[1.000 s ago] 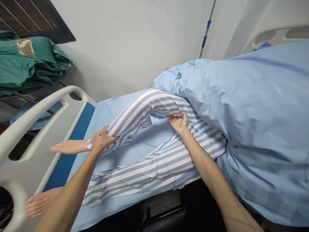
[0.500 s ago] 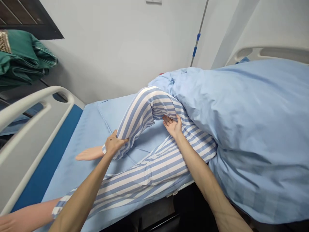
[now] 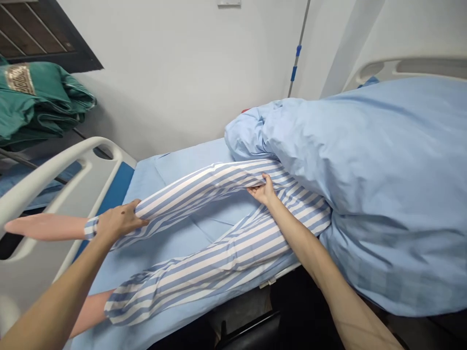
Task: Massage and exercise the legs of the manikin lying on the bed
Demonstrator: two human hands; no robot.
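Observation:
Two legs in blue-and-white striped trousers lie on a bed with a light blue sheet. My left hand [image 3: 122, 219] is wrapped round the lower part of the far leg [image 3: 204, 187], just above its bare foot [image 3: 51, 227], which is lifted beside the footboard. Under the thigh of that same leg, my right hand [image 3: 263, 191] cups the cloth with the thumb up along its side; some of its fingers are hidden beneath. The far leg is nearly straight and raised off the sheet. Stretched along the near edge is the other leg [image 3: 219, 255], its foot hidden behind my left forearm.
A bunched light blue quilt [image 3: 365, 170] covers the right part of the bed. The white footboard [image 3: 65, 160] stands at the left, with folded green cloth [image 3: 44, 102] beyond it. A pole [image 3: 299, 48] stands by the wall. A black chair [image 3: 255, 333] is below the near edge.
The far leg has gone from bent at the knee to nearly straight. My left hand has moved left with the ankle, lifting the foot toward the footboard. My right hand stays under the thigh.

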